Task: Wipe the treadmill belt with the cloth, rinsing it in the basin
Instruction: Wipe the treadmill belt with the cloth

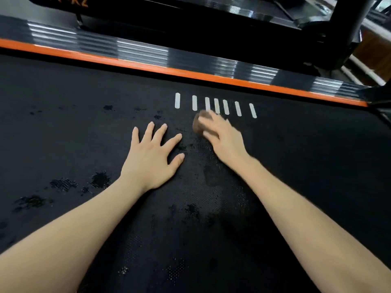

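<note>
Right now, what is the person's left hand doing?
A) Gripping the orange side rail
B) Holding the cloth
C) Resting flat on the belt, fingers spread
C: the left hand lies flat on the treadmill belt with its fingers spread, while the right hand is the one that holds the cloth.

Orange lettering reading "-X2", start cropped, on dark panel beyond treadmill belt far edge.
</note>
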`<state>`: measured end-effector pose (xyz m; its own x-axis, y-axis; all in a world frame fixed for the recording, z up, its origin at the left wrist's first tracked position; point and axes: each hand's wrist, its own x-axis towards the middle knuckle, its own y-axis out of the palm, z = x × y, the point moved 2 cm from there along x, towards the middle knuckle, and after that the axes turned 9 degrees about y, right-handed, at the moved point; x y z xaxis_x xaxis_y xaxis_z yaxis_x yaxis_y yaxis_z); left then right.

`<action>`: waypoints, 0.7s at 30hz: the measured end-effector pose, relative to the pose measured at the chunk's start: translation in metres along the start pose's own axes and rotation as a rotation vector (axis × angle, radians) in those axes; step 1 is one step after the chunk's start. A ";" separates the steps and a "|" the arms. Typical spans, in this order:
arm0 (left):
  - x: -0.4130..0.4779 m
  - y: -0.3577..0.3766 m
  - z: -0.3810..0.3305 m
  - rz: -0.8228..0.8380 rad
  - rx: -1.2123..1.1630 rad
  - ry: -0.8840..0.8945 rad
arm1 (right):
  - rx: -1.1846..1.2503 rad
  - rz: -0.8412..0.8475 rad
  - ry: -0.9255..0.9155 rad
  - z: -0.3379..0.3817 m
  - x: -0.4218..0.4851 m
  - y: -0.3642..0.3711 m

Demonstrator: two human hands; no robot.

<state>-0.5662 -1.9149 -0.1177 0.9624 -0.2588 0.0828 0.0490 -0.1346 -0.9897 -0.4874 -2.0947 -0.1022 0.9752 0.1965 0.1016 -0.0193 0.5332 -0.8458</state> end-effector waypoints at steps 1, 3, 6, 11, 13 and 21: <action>0.000 0.000 0.000 0.006 0.009 0.005 | 0.020 0.026 -0.064 0.001 -0.039 -0.004; 0.000 0.001 0.000 0.008 0.017 0.007 | 0.045 0.117 -0.189 -0.004 -0.125 -0.014; 0.001 0.002 0.001 0.016 0.004 -0.004 | 0.013 0.255 -0.332 -0.019 -0.194 -0.037; -0.004 -0.007 -0.003 -0.037 -0.040 -0.006 | 0.006 0.314 -0.258 -0.022 -0.174 -0.046; -0.014 -0.015 -0.008 -0.102 -0.089 -0.044 | 0.033 0.273 -0.221 -0.024 -0.174 -0.041; -0.114 -0.026 -0.039 -0.011 -0.008 0.069 | 0.028 0.237 -0.196 -0.023 -0.168 -0.040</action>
<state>-0.6872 -1.9197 -0.0971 0.9410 -0.3229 0.1016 0.0567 -0.1456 -0.9877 -0.6456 -2.1686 -0.0973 0.8818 0.4715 0.0050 -0.2496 0.4757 -0.8434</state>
